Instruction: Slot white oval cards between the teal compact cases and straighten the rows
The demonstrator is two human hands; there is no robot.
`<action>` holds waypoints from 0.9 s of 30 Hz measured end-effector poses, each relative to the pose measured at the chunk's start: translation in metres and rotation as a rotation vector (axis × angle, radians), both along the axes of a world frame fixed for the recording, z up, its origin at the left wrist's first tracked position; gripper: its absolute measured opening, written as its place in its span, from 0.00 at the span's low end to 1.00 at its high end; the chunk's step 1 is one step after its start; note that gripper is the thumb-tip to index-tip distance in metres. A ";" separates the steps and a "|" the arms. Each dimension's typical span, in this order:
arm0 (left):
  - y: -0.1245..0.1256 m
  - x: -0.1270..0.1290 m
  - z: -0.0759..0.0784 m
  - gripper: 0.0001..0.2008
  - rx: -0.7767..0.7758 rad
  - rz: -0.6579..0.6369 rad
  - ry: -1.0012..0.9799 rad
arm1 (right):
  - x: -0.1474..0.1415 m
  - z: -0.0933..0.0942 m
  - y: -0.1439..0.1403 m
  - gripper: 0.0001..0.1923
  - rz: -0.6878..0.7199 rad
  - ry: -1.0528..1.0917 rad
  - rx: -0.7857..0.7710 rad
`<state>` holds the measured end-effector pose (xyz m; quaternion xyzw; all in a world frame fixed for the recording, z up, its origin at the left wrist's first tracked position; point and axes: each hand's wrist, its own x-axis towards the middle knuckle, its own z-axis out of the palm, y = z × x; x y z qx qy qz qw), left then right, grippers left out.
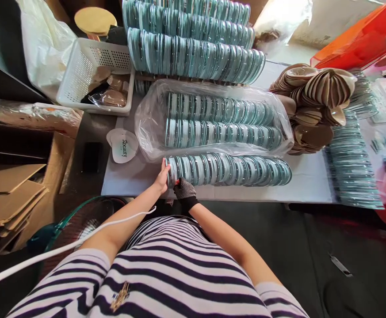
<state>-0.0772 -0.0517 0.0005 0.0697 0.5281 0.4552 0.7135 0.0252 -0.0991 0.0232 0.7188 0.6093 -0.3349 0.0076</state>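
A long row of round glass discs [229, 169] stands on edge along the front of the white table, its left end nearest me. My bare left hand [161, 178] grips the outermost disc at that end, fingers up along its face. Close beside it, my right hand [185, 190], in a dark dotted glove with bare fingertips, is curled at the lower front edge of the same end discs. Its fingertips are partly hidden. Just behind lies a clear plastic bag [149, 119] with two more rows of discs inside.
Several rows of discs [196, 55] stand at the back. Left are a white perforated basket [65, 88], heart-shaped cards [124, 146] and a fan [80, 221]. Brown fan-shaped stacks [328, 88] and another disc stack [355, 163] stand right. A white cable [63, 249] crosses my left arm.
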 end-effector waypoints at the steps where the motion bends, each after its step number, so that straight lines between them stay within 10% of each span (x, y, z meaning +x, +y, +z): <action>1: 0.001 0.000 0.000 0.36 0.007 0.003 -0.005 | -0.002 0.000 0.000 0.12 -0.015 0.009 -0.006; 11: 0.004 0.003 0.002 0.33 -0.009 0.044 -0.044 | 0.003 -0.006 0.008 0.05 -0.009 0.338 -0.177; 16: 0.006 0.002 0.013 0.32 -0.092 -0.001 0.032 | 0.004 -0.017 -0.001 0.16 -0.256 1.051 -0.354; 27: 0.012 -0.009 -0.008 0.15 -0.047 0.004 0.050 | -0.001 -0.014 0.021 0.12 -0.447 0.879 -0.323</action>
